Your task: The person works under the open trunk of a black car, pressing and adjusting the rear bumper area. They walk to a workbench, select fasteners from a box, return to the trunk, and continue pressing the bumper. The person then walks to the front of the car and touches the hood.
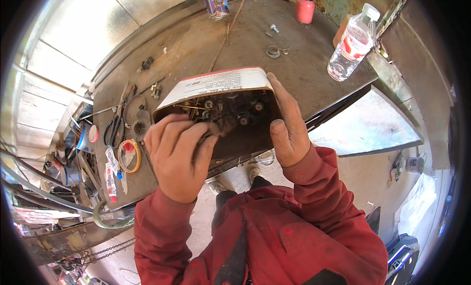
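Observation:
A rectangular tin [208, 85] with a white printed side is tilted toward me at the near edge of the workbench. Inside its dark opening lie loose bolts and small metal parts [244, 121]. My right hand [292, 140] grips the tin's right side, its thumb along the near rim. Across the left part of the opening reaches my left hand [176, 155], fingers curled and fingertips among the parts. Motion blurs those fingertips, so what they pinch is hidden.
Scissors [116, 128], a tape roll [129, 156] and a glue tube [110, 179] lie on the workbench [191, 49] at left. A clear bottle [352, 45] and a red container [304, 10] stand far right. Metal rings [273, 51] and a bolt [274, 28] lie beyond the tin.

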